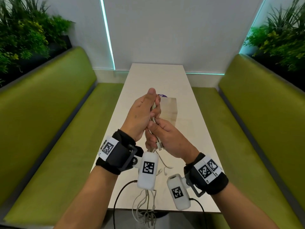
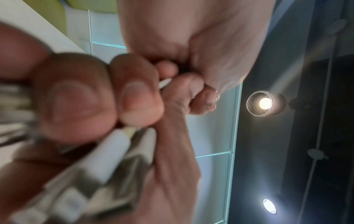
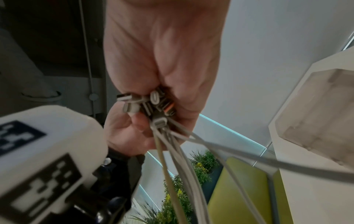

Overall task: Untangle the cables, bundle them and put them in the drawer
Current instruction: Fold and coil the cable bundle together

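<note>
Pale cables (image 1: 153,113), gathered lengthwise, ends dangling

The hands (image 1: 153,123) hide most of the cables (image 1: 152,119).

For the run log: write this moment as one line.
left hand: grips cables | right hand: grips plug ends | loose ends hang off table | drawer box: untouched
</note>
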A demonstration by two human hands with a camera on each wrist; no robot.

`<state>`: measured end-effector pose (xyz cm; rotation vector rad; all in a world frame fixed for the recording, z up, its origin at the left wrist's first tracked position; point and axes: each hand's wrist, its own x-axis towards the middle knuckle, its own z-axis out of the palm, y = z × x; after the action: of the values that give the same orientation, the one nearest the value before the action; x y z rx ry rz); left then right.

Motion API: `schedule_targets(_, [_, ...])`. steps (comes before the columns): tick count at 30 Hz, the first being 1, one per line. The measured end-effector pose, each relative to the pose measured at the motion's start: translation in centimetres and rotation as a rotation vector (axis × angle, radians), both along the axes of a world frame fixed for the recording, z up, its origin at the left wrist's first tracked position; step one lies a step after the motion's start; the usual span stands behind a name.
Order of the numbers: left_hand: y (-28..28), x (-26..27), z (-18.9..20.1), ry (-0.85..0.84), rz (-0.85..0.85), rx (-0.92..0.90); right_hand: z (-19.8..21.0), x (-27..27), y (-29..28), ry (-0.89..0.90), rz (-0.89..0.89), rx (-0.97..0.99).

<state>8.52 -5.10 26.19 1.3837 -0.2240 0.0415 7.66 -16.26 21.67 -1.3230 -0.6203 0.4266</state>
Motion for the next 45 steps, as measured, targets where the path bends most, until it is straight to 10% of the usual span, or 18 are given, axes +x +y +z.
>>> schedule_targets(9, [-0.3,-1.1,-5.1,0.005,-0.181,0.197,0.8,1.1,-1.3,0.006,-0.279,0.098])
schedule_targets(33, [2.2,-3.0,-6.0,0.232,-0.390,0.399,1.7,2.7,-4.0,0.065,-0.231,0.161])
schedule_targets(39, [3.3,-2.7,-5.9,0.216,-0.472,0.459,3.1,3.2,-5.5,-0.064,-0.127,-0.043])
schedule_targets(45, [3.6,-2.7,-5.9,0.450,-0.575,0.067,6.0,2.8,-6.2,-0.483,0.152,-0.838])
